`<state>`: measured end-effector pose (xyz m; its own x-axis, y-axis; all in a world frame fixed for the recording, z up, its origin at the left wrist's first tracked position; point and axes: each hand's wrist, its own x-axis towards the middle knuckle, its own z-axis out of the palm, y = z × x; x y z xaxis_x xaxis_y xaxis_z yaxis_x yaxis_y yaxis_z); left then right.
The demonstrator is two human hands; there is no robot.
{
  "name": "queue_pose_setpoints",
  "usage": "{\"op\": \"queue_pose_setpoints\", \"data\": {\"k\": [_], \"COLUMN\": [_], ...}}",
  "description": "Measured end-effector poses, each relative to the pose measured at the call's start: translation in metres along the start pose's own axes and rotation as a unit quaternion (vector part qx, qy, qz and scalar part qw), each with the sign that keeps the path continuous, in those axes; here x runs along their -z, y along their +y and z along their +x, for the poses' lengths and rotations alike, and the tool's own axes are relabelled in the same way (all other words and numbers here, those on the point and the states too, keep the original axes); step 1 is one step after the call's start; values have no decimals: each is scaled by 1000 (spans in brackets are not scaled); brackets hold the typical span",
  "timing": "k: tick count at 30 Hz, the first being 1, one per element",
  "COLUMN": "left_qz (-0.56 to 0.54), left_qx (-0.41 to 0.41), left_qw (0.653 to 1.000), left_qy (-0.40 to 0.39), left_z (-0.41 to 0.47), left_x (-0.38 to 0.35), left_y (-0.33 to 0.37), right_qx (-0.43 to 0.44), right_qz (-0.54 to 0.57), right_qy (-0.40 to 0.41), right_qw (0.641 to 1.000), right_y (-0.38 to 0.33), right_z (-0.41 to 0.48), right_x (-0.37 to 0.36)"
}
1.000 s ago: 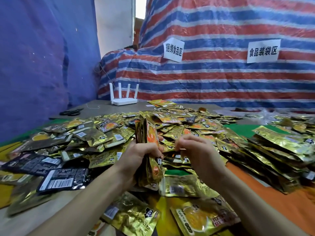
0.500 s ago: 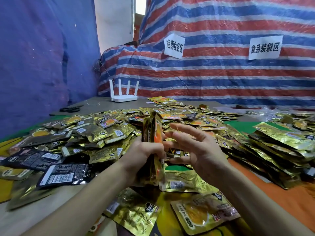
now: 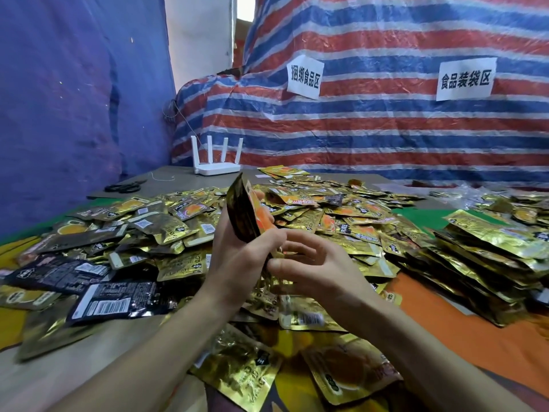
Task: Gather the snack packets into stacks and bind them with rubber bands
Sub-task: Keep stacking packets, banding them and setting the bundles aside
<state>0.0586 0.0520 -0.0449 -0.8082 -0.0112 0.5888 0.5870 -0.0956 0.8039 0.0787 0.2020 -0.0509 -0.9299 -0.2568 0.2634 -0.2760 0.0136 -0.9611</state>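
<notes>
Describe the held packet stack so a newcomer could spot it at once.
Start at the table in front of the striped tarp, covered with loose gold snack packets. Above the middle of that heap, the left hand grips the stack of snack packets. It alone stands on edge, top leaning left, dark back showing, while the others lie on the table.

Head-worn camera faces forward and down, close over snack packets (image 3: 326,221).

Router (image 3: 216,165) behind the packet heap (image 3: 184,230); scissors (image 3: 124,187) at its left.
</notes>
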Motion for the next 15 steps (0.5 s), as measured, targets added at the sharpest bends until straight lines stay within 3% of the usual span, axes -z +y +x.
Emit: {"op": "queue_pose_setpoints", "data": {"k": [4, 10, 15], "left_qz": [-36, -194, -199], "left_qx": [12, 81, 140], "left_qw": [999, 977, 969], "left_qy": [-9, 25, 38], "left_z": [0, 0, -5], "left_x": [-2, -8, -13], "left_y": [1, 9, 5], "right_qx": [0, -16, -8], "right_qz": [27, 147, 214], "right_qy": [-1, -26, -17], "right_qw": [1000, 989, 977], "right_y": [4, 8, 12], "right_z": [0, 2, 3], "right_x": [-8, -15, -23]}}
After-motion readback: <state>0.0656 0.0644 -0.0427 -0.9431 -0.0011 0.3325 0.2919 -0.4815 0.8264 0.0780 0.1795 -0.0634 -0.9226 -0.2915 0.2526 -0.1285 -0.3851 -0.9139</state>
